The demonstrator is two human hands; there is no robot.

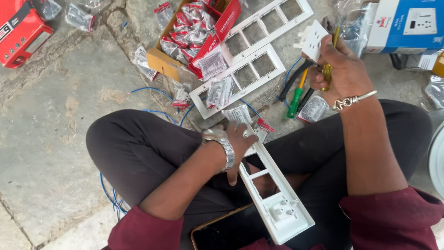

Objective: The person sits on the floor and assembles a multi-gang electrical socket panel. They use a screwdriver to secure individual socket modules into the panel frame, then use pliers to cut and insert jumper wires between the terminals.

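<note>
The person sits cross-legged on a stone floor point(60, 139) with a long white switch plate point(273, 194) lying across the lap, its long axis running from the upper left near the left hand point(238, 146) down to the lower right, where 1 socket module point(283, 210) already sits in the end slot. The left hand rests on the upper end of that plate, fingers curled over its edge in a loose, steadying grip. The right hand point(340, 69) is raised well above and to the right of the plate, clenched around 2 things at once: a white socket piece point(313, 39) pinched at the fingertips and a yellow-handled screwdriver point(327, 69) tucked along the palm. So the socket piece lies up and to the right of the plate's open slots, well apart from them, and the right hand is the one nearer to it, while the left is nearer to the plate. The empty slots point(264, 181) sit between the left hand and the fitted module. On the floor beyond lie 2 more white plates point(249, 60), a green-handled screwdriver point(296, 99), a box of small packets point(194, 32) and blue wire point(152, 90).
</note>
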